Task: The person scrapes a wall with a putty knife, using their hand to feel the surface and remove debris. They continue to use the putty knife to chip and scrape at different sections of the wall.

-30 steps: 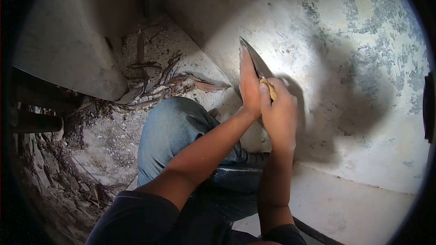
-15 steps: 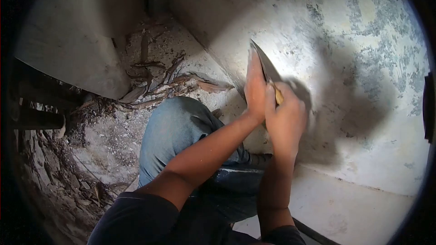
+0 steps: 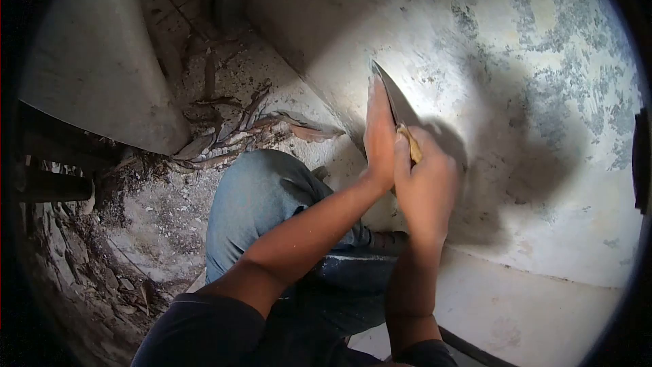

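My right hand point(image 3: 426, 180) is closed around the yellowish handle of a scraper point(image 3: 396, 107). The dark metal blade shows nearly edge-on, its far end pointing up and slightly left against the pale wall point(image 3: 435, 34). Stretched out flat, my left hand point(image 3: 380, 132) lies along the left side of the blade, and its fingers reach almost to the blade's tip. Whitish dust coats those fingers. The right hand's fingertips are hidden behind the hand, and most of the blade's face is out of sight.
The wall carries grey worn patches point(image 3: 577, 75) on the right. Dry leaves point(image 3: 316, 132) and flaky debris point(image 3: 156, 224) litter the ground at left. A curved grey panel point(image 3: 102, 61) stands at upper left. My bent knee in jeans point(image 3: 255, 190) is just below the hands.
Both hands and the blade have shifted very slightly left against the wall. The camera view has also moved a little, and more ground shows behind the grey panel.
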### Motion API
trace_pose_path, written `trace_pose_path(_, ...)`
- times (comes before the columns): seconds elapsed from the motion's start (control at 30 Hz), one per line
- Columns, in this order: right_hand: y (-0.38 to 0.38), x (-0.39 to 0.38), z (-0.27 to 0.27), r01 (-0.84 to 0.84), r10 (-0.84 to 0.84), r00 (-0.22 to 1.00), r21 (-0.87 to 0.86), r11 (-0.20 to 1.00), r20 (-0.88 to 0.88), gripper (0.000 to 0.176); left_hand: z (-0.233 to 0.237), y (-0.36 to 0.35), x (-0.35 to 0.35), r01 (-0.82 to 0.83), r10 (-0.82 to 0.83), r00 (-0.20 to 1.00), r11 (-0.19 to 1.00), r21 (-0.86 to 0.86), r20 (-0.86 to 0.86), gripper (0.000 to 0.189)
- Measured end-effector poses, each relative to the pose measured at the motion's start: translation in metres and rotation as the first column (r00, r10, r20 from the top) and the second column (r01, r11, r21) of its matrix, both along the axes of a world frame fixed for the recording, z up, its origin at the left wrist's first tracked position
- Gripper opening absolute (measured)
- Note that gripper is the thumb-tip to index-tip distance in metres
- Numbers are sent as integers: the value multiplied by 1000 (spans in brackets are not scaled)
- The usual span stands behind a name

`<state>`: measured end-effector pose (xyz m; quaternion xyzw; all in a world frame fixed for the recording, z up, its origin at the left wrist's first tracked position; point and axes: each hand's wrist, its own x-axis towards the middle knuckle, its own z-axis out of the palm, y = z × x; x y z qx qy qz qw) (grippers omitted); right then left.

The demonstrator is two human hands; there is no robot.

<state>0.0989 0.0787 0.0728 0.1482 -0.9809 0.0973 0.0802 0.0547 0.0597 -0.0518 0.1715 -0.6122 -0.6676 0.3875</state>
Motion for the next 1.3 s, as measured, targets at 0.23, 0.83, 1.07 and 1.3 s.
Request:
trace_pose_path(0.23,-5,-13,-7,0,-1,999,20,1000,51,26,-2,-14,-11,-9,-5,991,995,101,131,69)
trace_pose_path(0.83,-17,-19,-8,-71,71,997,0,997,7,28,-1,-26,-14,-145,147,984,989,-26,106,66)
trace_pose_path(1.07,-25,-22,0,-33,31,999,82,996,28,26,-6,-25,-24,-125,123,986,992,10,110,66)
trace_pose_path(1.3,-32,-22,-2,-35,36,999,149,988,2,27,0,-37,-18,-42,32,988,997,65,154,68)
